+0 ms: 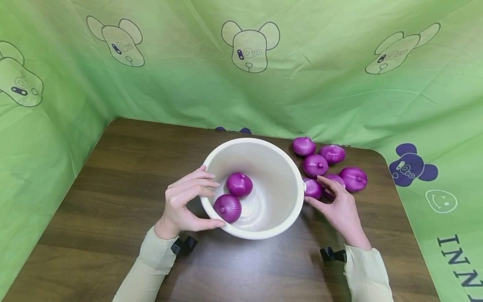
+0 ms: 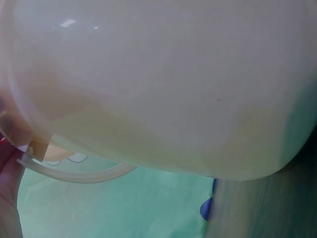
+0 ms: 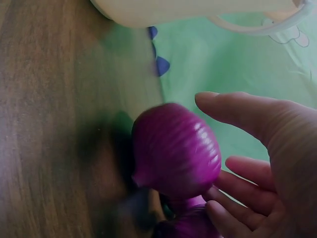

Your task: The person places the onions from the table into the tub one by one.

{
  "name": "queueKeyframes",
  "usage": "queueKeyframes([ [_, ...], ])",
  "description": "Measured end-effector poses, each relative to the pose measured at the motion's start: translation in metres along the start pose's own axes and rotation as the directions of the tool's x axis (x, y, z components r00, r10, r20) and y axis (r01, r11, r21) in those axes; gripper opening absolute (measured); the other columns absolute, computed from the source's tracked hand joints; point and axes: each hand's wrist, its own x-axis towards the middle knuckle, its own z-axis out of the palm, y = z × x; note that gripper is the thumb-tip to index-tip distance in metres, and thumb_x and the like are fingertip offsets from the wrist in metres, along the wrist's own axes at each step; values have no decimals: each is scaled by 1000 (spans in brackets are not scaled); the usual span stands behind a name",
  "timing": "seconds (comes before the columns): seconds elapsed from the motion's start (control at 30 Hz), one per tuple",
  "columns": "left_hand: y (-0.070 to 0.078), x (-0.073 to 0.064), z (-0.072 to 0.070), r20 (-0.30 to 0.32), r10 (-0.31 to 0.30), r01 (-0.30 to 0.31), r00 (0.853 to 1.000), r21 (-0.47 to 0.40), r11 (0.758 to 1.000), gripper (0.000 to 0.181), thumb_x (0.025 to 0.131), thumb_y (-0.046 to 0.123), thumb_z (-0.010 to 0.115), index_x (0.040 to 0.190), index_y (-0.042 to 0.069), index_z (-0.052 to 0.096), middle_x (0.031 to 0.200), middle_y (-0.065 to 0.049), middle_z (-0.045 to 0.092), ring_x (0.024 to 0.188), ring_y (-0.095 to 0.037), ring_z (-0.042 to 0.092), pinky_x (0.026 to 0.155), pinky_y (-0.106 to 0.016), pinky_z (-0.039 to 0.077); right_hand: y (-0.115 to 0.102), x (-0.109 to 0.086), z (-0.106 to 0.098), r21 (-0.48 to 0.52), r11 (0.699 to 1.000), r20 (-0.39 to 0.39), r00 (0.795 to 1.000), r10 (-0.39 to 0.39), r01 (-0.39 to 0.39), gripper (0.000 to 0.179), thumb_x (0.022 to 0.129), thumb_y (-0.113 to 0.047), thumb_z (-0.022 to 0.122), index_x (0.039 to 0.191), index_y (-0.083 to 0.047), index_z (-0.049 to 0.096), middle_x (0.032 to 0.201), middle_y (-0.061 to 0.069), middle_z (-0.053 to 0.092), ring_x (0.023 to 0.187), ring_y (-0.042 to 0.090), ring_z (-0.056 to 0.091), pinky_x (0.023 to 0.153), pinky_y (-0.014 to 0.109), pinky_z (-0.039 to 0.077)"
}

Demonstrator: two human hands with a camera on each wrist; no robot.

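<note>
A white bucket (image 1: 279,228) stands mid-table, its mouth turned up toward the head camera. My left hand (image 1: 185,203) grips its left rim, thumb along the front edge and fingers over the side. Inside lie two purple onions, one onion (image 1: 239,184) behind the other onion (image 1: 228,208). In the left wrist view the bucket's outer wall (image 2: 163,89) fills most of the picture. To the right of the bucket, my right hand (image 1: 341,209) is spread around a purple onion (image 3: 176,151); its thumb stands apart from the onion and its fingers are right at the side.
Several more purple onions are grouped at the table's back right, among them a rear onion (image 1: 303,146) and a right-hand onion (image 1: 353,179). A pale bucket handle (image 2: 89,176) hangs behind the bucket. Green printed cloth (image 1: 188,92) surrounds the brown wooden table (image 1: 124,180).
</note>
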Motion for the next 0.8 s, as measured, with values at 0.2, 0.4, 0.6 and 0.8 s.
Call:
queueKeyframes([
  [0.2,0,0,0,0,-4,4,1000,1,1000,51,73,47,89,78,-1,70,83,-15,73,83,-35,71,97,-56,55,-1,1,5,-34,999,23,1000,-7,8,65,78,-22,91,133,-2,64,128,19,65,119,38,62,99,26,52],
  [0.4,1,1,0,0,-10,10,1000,5,1000,51,73,46,89,77,-1,70,83,-15,73,82,-35,71,97,-56,54,-2,4,12,-41,999,30,999,-14,15,65,79,-18,89,135,2,61,129,26,62,122,44,57,100,60,47],
  [0.6,1,2,0,-5,-1,1,1000,2,1000,50,73,45,89,77,-1,70,84,-16,73,82,-34,71,96,-56,55,-2,4,18,-64,998,32,999,1,1,68,79,-18,88,136,5,59,128,26,62,119,44,57,98,60,47],
  [0.8,2,2,0,-3,0,0,1000,1,1000,51,74,46,89,78,-1,70,84,-16,73,82,-34,71,96,-56,55,-3,2,21,-74,997,27,1000,8,-6,69,80,-16,87,137,7,57,129,28,60,118,46,57,98,62,47],
])
